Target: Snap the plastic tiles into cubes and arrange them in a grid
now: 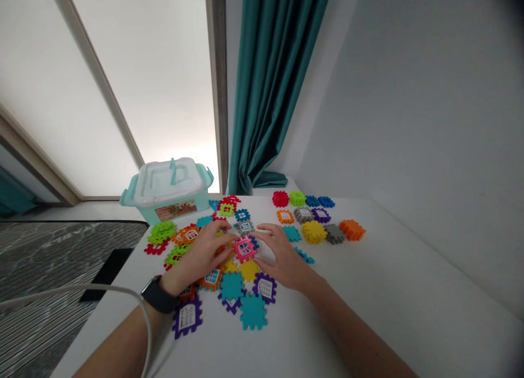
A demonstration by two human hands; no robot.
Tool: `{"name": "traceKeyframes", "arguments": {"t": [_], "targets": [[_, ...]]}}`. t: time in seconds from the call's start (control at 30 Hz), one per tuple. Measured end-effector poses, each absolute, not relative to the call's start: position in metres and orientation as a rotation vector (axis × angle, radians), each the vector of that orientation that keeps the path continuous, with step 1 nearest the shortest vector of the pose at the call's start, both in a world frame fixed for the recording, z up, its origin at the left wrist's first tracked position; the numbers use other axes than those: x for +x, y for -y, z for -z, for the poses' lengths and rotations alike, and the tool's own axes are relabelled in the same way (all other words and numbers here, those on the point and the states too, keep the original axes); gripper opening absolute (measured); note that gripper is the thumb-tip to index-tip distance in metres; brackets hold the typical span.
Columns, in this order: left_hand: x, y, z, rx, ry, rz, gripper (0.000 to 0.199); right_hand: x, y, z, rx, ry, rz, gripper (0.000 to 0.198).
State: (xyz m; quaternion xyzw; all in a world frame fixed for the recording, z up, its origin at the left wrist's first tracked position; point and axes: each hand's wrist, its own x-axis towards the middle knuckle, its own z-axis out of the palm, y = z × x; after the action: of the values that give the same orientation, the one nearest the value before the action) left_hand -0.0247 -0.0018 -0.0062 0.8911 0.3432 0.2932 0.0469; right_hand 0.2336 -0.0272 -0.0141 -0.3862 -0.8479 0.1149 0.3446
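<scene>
A pink square interlocking tile with a white window insert (244, 249) lies between my two hands, over the pile of tiles. My left hand (210, 246) pinches its left edge with fingers bent. My right hand (285, 258) is at the opposite edge, index finger by the upper corner and thumb by the lower one. A dark blue tile (255, 242) shows partly behind the pink one, near my right fingertips. Just beyond is a grey window tile (244, 226). Yellow tiles (249, 270) and teal tiles (252, 311) lie nearer me. My left hand covers part of the pile.
Sorted stacks stand at the right, among them yellow (314, 232), orange (352, 230) and red (280, 199). A lidded teal box (176, 189) sits at the back left. A pale cable (123, 288) crosses over my left forearm. The white table (368, 312) meets the wall on the right.
</scene>
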Motion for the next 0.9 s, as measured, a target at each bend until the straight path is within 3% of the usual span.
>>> {"name": "traceKeyframes", "arguments": {"t": [0.3,0.77,0.9], "targets": [[-0.024,0.007,0.0,2.835,-1.026,-0.8,0.026,0.237,0.026,0.017,-0.951,2.321,-0.299,0.058],[-0.019,0.008,-0.003,2.763,-1.15,-0.924,0.012,0.234,0.021,0.023,-1.033,2.108,-0.097,0.042],[-0.013,0.008,0.002,2.763,-1.154,-0.999,0.019,0.229,0.023,0.024,-1.098,2.016,-0.077,0.041]]}}
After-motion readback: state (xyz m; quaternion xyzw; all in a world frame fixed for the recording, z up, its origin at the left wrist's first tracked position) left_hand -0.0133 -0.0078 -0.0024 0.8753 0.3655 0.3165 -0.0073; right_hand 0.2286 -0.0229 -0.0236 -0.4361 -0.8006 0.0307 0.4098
